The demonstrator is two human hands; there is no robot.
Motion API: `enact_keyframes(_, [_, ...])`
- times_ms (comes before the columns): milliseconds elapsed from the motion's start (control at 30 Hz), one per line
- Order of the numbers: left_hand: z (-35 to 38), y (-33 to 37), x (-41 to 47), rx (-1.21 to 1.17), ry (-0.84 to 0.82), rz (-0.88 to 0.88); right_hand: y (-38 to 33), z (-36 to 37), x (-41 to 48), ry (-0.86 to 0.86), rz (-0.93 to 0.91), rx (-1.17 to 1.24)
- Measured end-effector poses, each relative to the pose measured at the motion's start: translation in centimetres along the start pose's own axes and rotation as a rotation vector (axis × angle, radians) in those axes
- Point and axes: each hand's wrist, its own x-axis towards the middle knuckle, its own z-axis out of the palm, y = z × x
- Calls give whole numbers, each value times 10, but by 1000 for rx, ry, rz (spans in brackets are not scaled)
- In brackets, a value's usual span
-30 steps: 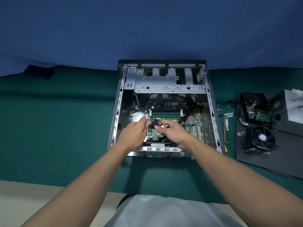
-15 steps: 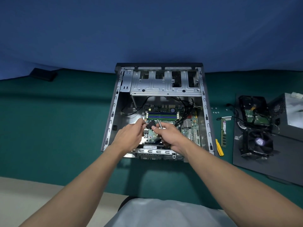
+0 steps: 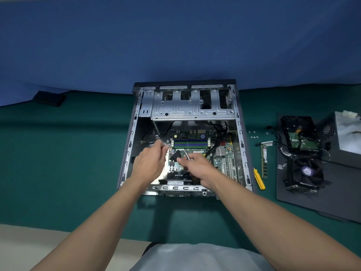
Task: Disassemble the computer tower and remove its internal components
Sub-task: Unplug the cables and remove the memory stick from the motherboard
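Working inside open grey metal computer tower (image 3: 133, 133), flat on green worktop (image 3: 68, 153) for access; pinching small black plastic part (image 3: 175, 155) over green motherboard (image 3: 222, 159) in right hand (image 3: 197, 167) fingers (image 3: 182, 160), silver tool shaft (image 3: 186, 154) alongside; curling left hand (image 3: 150, 163) fingers, grip unclear.

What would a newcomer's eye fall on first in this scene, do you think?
The open computer case, motherboard exposed, in the middle of the green table. Over the board the right hand grips a screwdriver beside the left hand. To the right, a hard drive and cooler fan lie on a black mat.
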Motion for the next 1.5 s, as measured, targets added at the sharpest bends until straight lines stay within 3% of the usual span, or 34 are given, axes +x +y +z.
enact_keyframes(167, [2, 35, 9, -97, 33, 136, -7, -11, -5, 125, 48, 38])
enact_keyframes(233, [6, 53, 12, -83, 70, 221, -10, -23, -13, 162, 54, 268])
enact_keyframes(333, [13, 83, 15, -54, 118, 353, -16, -51, -31, 61, -12, 736])
enact_keyframes(500, [28, 140, 17, -45, 205, 532, -6, -102, -58, 125, -86, 924])
enact_keyframes(633, [47, 179, 20, -79, 140, 596, 9, -138, -67, 254, -94, 1070])
enact_keyframes(767, [70, 198, 22, -46, -28, 648, 31, -166, -62, 442, -71, 1110])
enact_keyframes(833, [81, 194, 22, 50, -91, 649, 47, -174, -54, 530, -34, 963])
enact_keyframes(933, [90, 183, 20, 233, -117, 666, 75, -171, -37, 639, 53, 424])
enact_keyframes(1067, [91, 178, 21, 259, -119, 682, 108, -157, -15, 569, 144, -165])
enact_keyframes(1200, [88, 177, 24, 229, -136, 686, 122, -152, -8, 455, 193, -265])
enact_keyframes(1300, [89, 176, 24, 211, -144, 680, 129, -151, -17, 471, 147, -292])
enact_keyframes(1400, [90, 176, 22, 176, -139, 667, 145, -142, -31, 444, 62, -514])
enact_keyframes(1500, [90, 175, 21, 158, -147, 664, 152, -136, -37, 536, 75, -703])
